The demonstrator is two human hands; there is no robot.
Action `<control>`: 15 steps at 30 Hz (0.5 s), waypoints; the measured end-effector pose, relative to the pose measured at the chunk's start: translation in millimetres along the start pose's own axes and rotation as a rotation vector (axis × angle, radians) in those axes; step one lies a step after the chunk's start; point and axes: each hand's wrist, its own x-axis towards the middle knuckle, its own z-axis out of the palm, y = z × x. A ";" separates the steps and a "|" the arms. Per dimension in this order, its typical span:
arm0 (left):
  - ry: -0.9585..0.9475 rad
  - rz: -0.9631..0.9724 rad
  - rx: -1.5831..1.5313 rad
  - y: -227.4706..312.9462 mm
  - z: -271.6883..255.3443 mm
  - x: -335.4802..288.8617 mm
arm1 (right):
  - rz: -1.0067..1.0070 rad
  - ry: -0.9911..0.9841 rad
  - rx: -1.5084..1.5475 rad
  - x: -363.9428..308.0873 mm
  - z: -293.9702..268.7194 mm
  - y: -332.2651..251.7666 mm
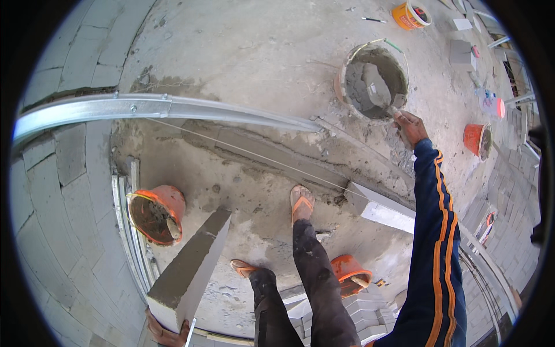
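Observation:
My right hand, at the upper right, is closed round the handle of a trowel. The trowel's blade lies inside a bucket of wet grey mortar, with a lump of mortar at its tip. At the lower left my left hand grips the near end of a long pale building block. One long face of that block is darker grey, and its far end points up the picture toward the floor strip. Part of my left hand is hidden by the block and the lower edge.
A metal profile crosses the left side. A taut string runs over a mortar strip, where a white block sits. Orange buckets stand at left, below and right. Block walls rise left.

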 end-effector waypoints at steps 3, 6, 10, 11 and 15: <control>-0.064 -0.082 0.040 1.4 -4.8 -6.6 | -0.052 0.135 0.064 -53.3 9.4 -6.0; -0.150 -0.207 -0.039 5.9 -9.6 0.0 | -0.151 0.054 0.104 -126.9 25.1 -14.3; -0.021 -0.001 -0.092 7.9 -12.5 14.7 | -0.302 -0.212 0.186 -222.9 92.5 3.9; -0.004 0.032 -0.088 6.6 -12.4 15.2 | -0.300 -0.297 0.212 -240.5 117.8 15.0; -0.175 -0.267 -0.221 -4.3 -10.5 -2.3 | -0.392 -0.541 0.048 -265.0 244.0 74.5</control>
